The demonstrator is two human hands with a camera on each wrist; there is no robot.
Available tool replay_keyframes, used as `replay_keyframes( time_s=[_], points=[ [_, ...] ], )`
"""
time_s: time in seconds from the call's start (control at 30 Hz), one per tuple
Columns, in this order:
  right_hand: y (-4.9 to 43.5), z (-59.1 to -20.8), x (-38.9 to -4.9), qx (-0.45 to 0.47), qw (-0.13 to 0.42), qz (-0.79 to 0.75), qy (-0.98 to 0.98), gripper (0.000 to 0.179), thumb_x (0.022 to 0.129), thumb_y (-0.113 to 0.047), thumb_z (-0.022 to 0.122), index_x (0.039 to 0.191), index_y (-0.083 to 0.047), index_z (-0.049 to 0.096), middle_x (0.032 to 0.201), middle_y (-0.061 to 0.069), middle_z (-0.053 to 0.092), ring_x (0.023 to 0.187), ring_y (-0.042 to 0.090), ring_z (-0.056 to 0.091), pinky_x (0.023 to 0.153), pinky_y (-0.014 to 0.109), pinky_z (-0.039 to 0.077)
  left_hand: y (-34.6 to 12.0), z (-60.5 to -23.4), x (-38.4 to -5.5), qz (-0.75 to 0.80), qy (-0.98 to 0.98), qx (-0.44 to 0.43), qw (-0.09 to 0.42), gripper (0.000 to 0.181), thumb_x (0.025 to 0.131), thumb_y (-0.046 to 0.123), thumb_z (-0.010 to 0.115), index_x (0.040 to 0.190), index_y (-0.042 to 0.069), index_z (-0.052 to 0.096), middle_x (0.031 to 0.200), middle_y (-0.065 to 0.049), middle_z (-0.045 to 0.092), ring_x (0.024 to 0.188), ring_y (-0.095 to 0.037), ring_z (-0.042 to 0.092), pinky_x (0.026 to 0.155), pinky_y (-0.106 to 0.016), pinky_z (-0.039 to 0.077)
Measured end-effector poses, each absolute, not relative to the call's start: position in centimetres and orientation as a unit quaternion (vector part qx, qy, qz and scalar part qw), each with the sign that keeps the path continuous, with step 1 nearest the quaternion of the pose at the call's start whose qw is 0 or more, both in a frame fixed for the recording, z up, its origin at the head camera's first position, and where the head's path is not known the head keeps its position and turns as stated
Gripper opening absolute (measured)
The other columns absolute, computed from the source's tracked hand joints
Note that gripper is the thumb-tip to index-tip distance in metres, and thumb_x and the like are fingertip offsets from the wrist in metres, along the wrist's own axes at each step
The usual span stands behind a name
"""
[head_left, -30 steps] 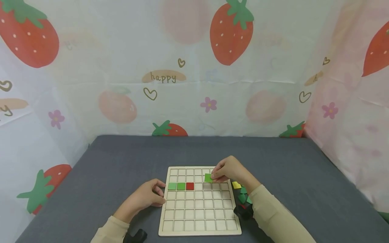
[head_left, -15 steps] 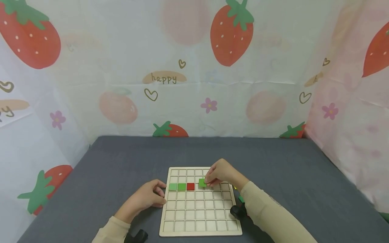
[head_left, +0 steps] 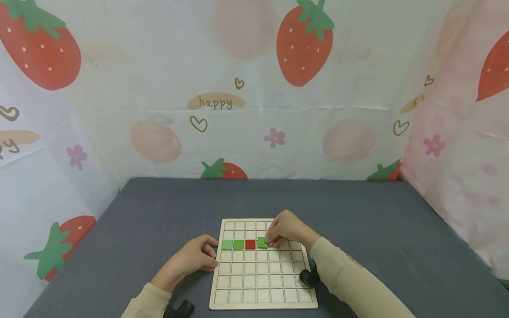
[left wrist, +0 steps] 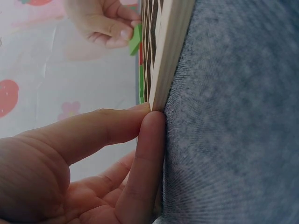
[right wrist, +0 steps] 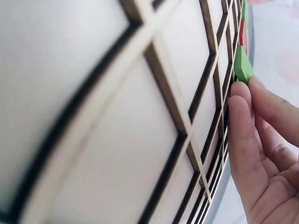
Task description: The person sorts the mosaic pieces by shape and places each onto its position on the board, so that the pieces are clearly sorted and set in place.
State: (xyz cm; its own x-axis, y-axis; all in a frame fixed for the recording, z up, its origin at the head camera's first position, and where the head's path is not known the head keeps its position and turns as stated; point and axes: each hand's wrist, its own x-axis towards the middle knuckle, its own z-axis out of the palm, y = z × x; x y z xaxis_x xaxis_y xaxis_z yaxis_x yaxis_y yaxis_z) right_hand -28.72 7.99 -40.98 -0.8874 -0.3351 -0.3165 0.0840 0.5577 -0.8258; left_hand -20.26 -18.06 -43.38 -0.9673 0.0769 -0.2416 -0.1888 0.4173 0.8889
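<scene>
A pale wooden grid board [head_left: 242,282] lies on the dark cloth. My left hand [head_left: 196,255] holds its left edge, and in the left wrist view one fingertip [left wrist: 142,108] sits on the rim while another presses the side. My right hand [head_left: 287,229] pinches a green square tile [head_left: 262,242] between thumb and fingers over the third row from the back. In the right wrist view the tile [right wrist: 241,65] is tilted, its lower edge close against the board. A light green tile [head_left: 226,244], a green tile [head_left: 238,244] and a red tile [head_left: 250,244] lie in that row's first three cells.
Dark grey cloth [head_left: 167,207] covers the table around the board. Behind it hangs a white curtain [head_left: 254,119] printed with strawberries. A black wrist mount [head_left: 308,278] under the right forearm overlaps the board's right edge in the head view.
My right hand has moved left and lower with the green tile, from the back right of the board to beside the red tile. The left hand stays at the board's edge.
</scene>
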Motion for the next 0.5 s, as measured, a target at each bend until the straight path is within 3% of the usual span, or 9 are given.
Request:
replay_keyframes(
  time_s=[0.5],
  points=[
    [7.14, -40.76, -28.37, -0.085, 0.205, -0.417, 0.882, 0.009, 0.077, 0.003, 0.08, 0.071, -0.001, 0.074, 0.064, 0.009, 0.071, 0.052, 0.012, 0.066, 0.056, 0.029, 0.06, -18.01, -43.53, -20.31, 0.535, 0.836, -0.035, 0.118, 0.049, 0.075, -0.012, 0.074, 0.121, -0.007, 0.056, 0.086, -0.012, 0.055, 0.071, -0.02, 0.06, 0.065, -0.034, 0.059]
  ],
)
